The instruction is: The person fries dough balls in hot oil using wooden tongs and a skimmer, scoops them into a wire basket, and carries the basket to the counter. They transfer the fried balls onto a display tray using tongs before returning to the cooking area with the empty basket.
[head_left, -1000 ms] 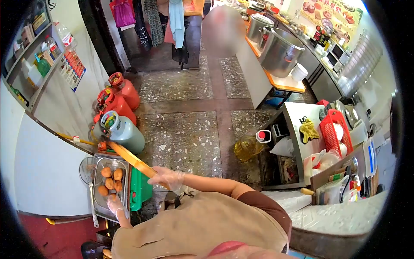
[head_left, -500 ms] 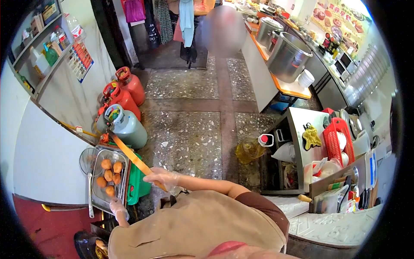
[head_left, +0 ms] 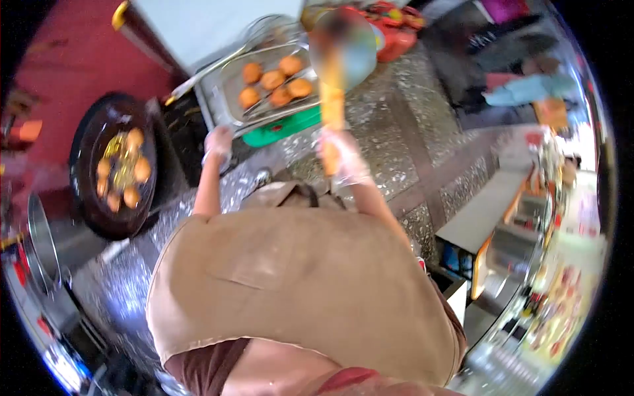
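My right hand point(head_left: 343, 156), in a clear plastic glove, grips a long wooden stick point(head_left: 333, 102) held upright in the view. My left hand point(head_left: 218, 144), also gloved, is near the lower left corner of a metal tray point(head_left: 228, 89); its fingers are blurred. Several round browned pieces point(head_left: 272, 80) lie on the tray. At the left, a black wok point(head_left: 86, 168) holds oil and several browned pieces point(head_left: 141, 169).
A green container point(head_left: 282, 129) sits beneath the tray's edge. A wire strainer point(head_left: 271, 32) lies behind it, with red gas cylinders point(head_left: 397, 43) beyond. A counter point(head_left: 477, 218) with metal pots point(head_left: 512, 247) stands at the right. Large round pans point(head_left: 43, 241) are at the lower left.
The view has swung towards the left, bringing the wok fully into sight. My left hand has come away from the pieces on the tray. My right hand still holds the stick, now more upright.
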`<action>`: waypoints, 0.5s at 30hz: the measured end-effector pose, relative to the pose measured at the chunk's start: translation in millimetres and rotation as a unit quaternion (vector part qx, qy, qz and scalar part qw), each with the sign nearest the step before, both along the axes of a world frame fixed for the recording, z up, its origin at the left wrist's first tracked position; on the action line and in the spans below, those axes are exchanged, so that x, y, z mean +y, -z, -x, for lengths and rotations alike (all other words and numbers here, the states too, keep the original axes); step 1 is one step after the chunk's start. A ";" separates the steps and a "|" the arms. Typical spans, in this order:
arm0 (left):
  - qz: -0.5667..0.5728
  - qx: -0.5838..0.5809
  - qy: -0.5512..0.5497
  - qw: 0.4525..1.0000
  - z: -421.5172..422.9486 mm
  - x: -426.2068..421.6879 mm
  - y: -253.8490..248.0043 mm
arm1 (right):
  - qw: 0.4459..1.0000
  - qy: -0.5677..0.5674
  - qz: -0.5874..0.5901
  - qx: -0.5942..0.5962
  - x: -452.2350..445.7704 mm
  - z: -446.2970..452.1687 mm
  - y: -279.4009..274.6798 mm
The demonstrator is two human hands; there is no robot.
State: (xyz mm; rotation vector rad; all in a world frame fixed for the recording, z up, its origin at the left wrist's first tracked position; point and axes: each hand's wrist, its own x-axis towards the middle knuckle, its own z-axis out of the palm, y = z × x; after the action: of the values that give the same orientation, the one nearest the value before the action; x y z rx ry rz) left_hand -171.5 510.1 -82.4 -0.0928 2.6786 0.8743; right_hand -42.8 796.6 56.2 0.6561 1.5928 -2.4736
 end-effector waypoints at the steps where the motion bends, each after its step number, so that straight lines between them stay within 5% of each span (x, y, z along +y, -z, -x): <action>1: -0.016 -0.018 -0.038 0.999 10.0 -1.6 10.8 | 1.000 0.004 -0.007 0.005 6.4 9.4 5.2; 4: -0.081 -0.025 -0.094 0.992 28.0 0.3 28.8 | 0.997 0.054 -0.060 -0.003 10.7 27.7 2.4; 12: 0.012 -0.097 -0.107 0.989 106.3 6.6 39.9 | 0.986 0.083 -0.114 -0.088 -2.3 27.7 19.4; 15: 0.045 -0.049 0.021 0.998 106.9 24.8 29.9 | 0.974 0.037 -0.175 -0.141 1.3 18.4 34.0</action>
State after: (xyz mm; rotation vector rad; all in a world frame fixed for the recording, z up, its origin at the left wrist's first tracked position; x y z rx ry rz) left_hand -278.5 534.9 -112.2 -0.0968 2.6184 0.7183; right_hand -61.2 797.9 22.2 1.0788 1.9284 -2.0382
